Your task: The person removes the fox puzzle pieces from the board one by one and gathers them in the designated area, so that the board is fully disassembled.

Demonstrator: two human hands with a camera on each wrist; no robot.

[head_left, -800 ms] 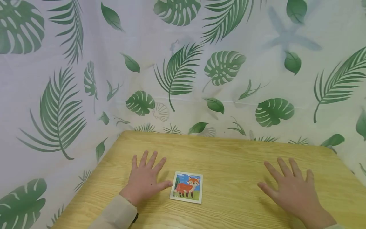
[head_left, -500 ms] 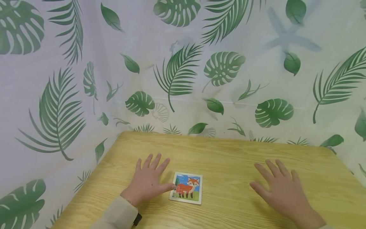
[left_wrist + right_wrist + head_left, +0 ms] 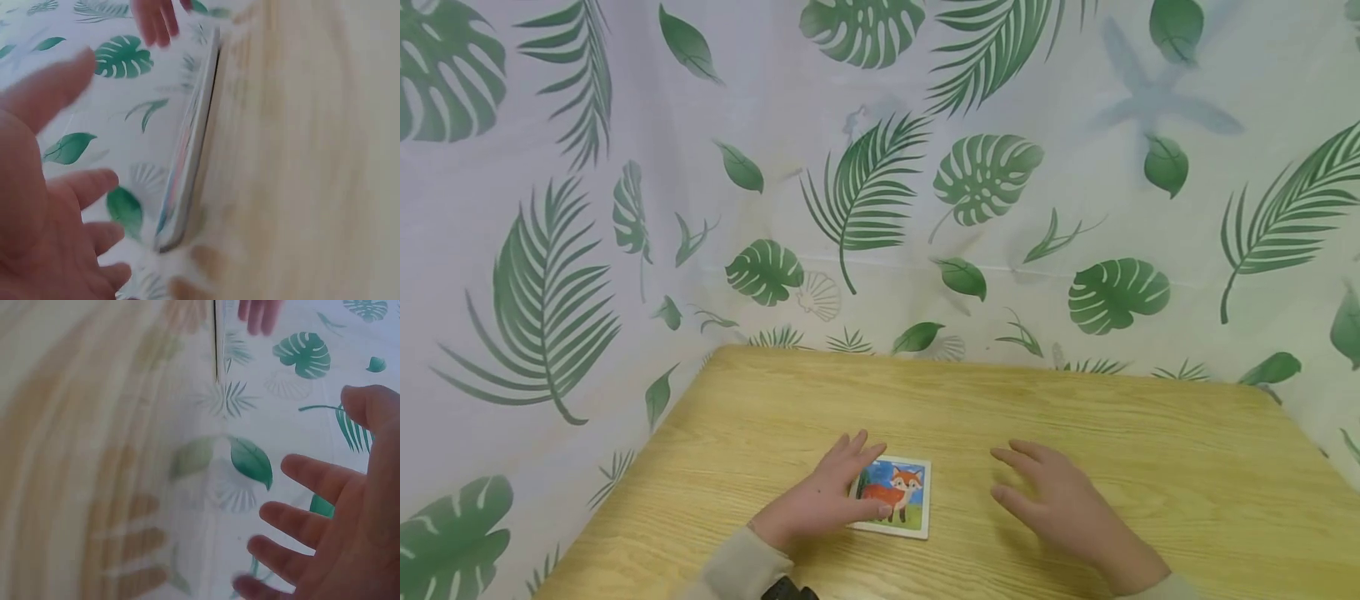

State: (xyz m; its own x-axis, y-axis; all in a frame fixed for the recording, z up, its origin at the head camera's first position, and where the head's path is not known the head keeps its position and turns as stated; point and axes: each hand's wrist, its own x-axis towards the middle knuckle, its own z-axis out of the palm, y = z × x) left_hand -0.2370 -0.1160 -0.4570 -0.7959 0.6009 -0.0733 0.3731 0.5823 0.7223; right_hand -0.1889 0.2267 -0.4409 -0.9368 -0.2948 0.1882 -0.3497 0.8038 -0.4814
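On the table lies a small square fox picture puzzle with a white frame; it shows edge-on in the left wrist view as a thin pale-rimmed board. My left hand hovers at its left side, thumb and fingers spread and overlapping its left part in the head view. To the right of the puzzle, a gap away, my right hand is held over the table with fingers loosely bent toward it. Neither hand grips anything. In the right wrist view the right hand's fingers are spread apart.
The wooden table reaches back to a white curtain printed with green leaves, which also runs along the left side. A black band shows at the left wrist, by the pale sleeve.
Both hands have moved inward toward the puzzle, the left to the right and the right to the left. Their fingers are less spread in the head view. The puzzle stays in place.
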